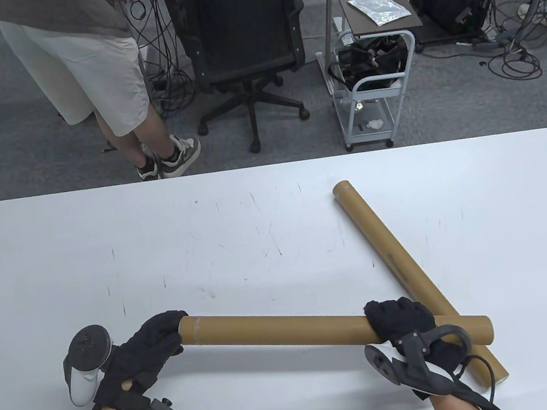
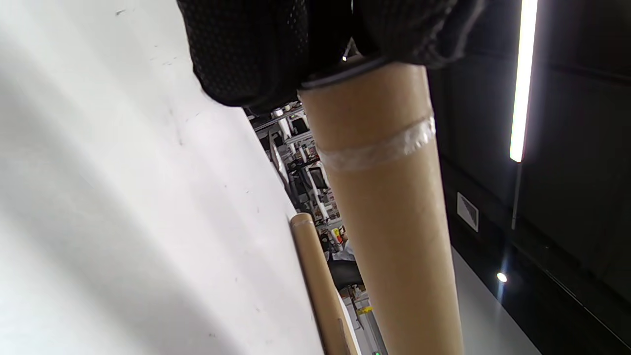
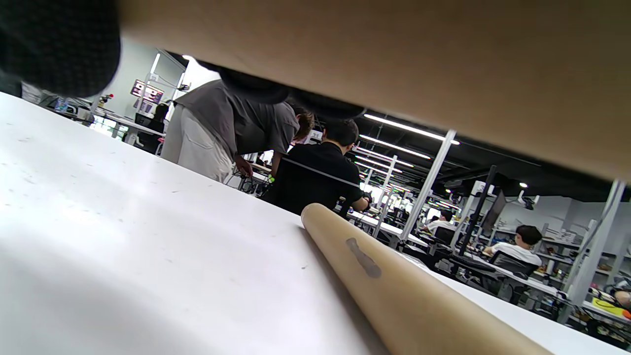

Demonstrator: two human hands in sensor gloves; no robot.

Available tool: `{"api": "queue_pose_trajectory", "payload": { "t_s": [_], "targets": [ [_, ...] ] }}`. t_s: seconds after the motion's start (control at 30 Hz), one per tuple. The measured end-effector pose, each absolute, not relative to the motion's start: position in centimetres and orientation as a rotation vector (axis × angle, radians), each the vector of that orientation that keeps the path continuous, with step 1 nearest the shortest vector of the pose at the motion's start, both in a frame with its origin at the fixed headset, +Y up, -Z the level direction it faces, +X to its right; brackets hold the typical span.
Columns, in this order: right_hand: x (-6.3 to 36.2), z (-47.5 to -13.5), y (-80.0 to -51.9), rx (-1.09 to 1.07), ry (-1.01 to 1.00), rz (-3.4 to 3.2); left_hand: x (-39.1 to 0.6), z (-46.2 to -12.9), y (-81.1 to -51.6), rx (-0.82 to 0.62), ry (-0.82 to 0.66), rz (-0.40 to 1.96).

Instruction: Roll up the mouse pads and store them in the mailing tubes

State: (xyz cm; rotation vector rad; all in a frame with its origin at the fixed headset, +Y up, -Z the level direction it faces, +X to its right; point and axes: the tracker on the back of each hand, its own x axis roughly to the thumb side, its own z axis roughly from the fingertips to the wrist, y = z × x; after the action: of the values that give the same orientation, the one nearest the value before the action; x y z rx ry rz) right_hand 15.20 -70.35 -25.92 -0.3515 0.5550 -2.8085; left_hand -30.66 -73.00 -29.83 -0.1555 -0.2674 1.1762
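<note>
Both gloved hands sat at the bottom of the table view, sharing one cardboard tube [image 1: 279, 330] that ran nearly level across the lower frame. At lower left, the left hand [image 1: 144, 353] had its fingers curled over the tube's left end (the left wrist view showed black glove wrapped around the rim, a band of clear tape just below it). At lower right, the right hand [image 1: 402, 323] clenched the same tube near its right end, fingers wrapped over the top. A second tube [image 1: 383, 244] lay flat on the white table [image 1: 109, 245], slanting from center right down to the lower right, passing beneath the held tube. No mouse pad showed in any view. Beyond the table's far edge, a person [image 1: 88, 73] stood at upper left beside an office chair [image 1: 244, 44].
</note>
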Motion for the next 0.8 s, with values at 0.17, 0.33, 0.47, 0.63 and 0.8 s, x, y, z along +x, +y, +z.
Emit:
{"api": "queue_pose_trajectory", "payload": {
  "t_s": [0.17,0.33,0.47,0.63,0.8],
  "targets": [
    [14.6,-25.6,-70.2,-0.331,0.545,-2.854,-29.5,-29.3,-71.5,-0.117,-0.322,1.088],
    [14.8,-26.2,-70.0,-0.361,0.352,-2.969,-29.6,-29.0,-71.4,-0.101,-0.352,1.151],
    [15.3,-26.4,-69.7,-0.364,0.317,-2.986,-29.8,-29.3,-71.7,-0.099,-0.344,1.169],
    [17.1,-27.0,-68.7,-0.279,0.338,-2.988,-30.6,-29.4,-72.7,-0.038,-0.258,0.96],
    [22.4,-29.2,-67.4,0.102,0.307,-3.04,-31.8,-29.9,-74.1,-0.051,-0.197,0.881]
  ]
}}
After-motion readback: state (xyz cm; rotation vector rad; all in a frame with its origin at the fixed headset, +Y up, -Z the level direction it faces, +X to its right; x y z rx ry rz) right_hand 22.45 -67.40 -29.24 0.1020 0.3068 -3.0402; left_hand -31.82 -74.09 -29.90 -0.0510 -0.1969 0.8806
